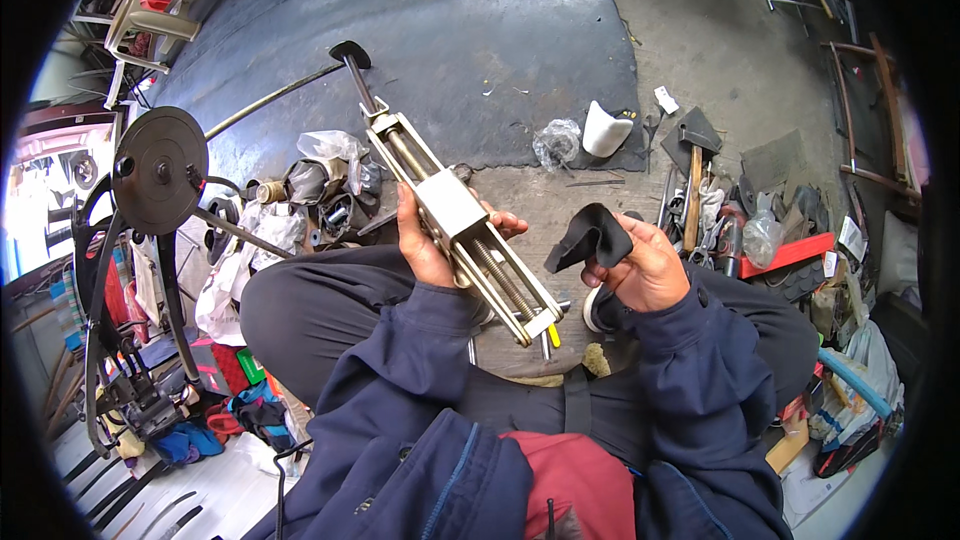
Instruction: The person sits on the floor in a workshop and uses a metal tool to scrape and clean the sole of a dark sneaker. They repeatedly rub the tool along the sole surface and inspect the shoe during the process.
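Note:
My left hand (425, 250) is wrapped round a long metal frame (448, 202) with a threaded rod, a silver sliding block and a dark shaft at its upper end; it lies at a slant, its lower end over my lap. My right hand (650, 270) pinches a crumpled black sheet piece (590, 235), right of the frame. A short yellow item (553, 336) shows under the frame's lower end.
A black wheeled stand (160, 172) rises at my left among rags and bags. A hammer (692, 195), a red tray (789, 253) and tools lie at my right. A white curved object (605, 132) lies on the dark mat (450, 20) ahead.

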`<act>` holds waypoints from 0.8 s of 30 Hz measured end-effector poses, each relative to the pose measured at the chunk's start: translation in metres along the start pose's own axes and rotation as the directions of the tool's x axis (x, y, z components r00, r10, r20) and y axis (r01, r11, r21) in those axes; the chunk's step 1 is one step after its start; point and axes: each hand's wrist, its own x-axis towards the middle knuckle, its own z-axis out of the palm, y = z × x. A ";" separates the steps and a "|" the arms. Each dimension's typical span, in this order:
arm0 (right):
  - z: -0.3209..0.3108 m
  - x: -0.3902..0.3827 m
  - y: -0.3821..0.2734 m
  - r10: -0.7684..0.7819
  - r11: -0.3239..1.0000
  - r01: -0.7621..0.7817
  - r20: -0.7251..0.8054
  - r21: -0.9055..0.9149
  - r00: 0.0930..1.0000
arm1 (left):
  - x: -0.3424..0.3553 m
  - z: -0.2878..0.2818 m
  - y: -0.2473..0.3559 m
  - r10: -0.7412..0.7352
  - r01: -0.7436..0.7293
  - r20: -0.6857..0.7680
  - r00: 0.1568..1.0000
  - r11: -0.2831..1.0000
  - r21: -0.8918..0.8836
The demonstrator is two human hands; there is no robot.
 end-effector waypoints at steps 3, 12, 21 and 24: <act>0.001 -0.001 -0.001 0.007 0.998 -0.013 -0.075 -0.069 0.997 | 0.000 0.002 -0.001 0.012 -0.011 -0.031 0.999 0.999 0.037; 0.020 -0.002 -0.003 -0.039 0.923 0.003 -0.087 -0.384 0.995 | -0.001 0.006 -0.002 -0.012 0.015 -0.160 0.987 1.000 0.016; 0.063 -0.007 0.007 -0.252 0.430 0.181 0.075 -0.885 0.965 | -0.002 0.002 -0.004 0.040 -0.006 -0.202 0.978 0.986 0.167; 0.067 -0.009 0.011 -0.283 0.086 0.220 0.188 -0.972 0.941 | -0.004 0.001 -0.005 0.064 -0.028 -0.186 0.980 0.981 0.190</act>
